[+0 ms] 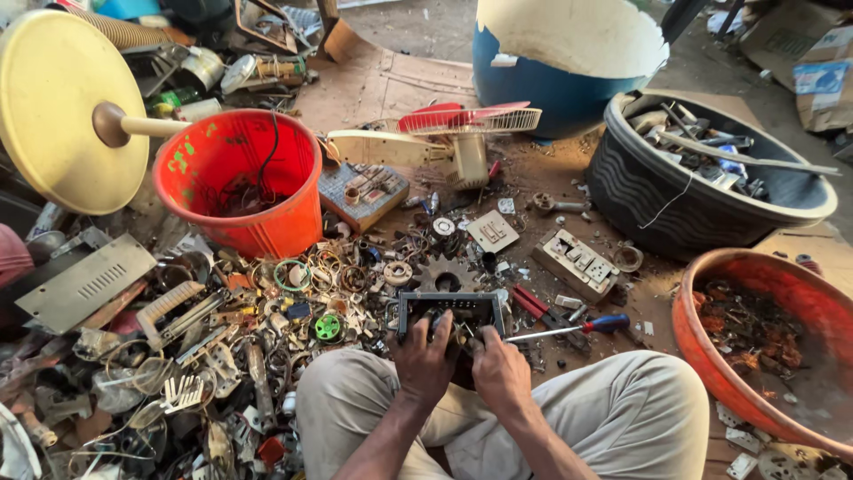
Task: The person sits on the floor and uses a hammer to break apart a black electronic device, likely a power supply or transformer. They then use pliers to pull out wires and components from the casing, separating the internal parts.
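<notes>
Left hand (425, 354) and right hand (499, 366), both clenched, grasp 1 black frame (450, 311); a screwdriver (577, 328) lies just right.

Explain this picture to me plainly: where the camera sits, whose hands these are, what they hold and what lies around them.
The single view comes from a camera on a seated person's head, looking down past the knees. No machine is here, just two bare hands. The left hand and right hand both grip a dark rectangular frame, a piece of scrap. A blue-handled screwdriver lies beside it on the ground. Around it are metal rings and small parts, an orange bucket, a small fan, a black tub of scrap and an orange basin.
</notes>
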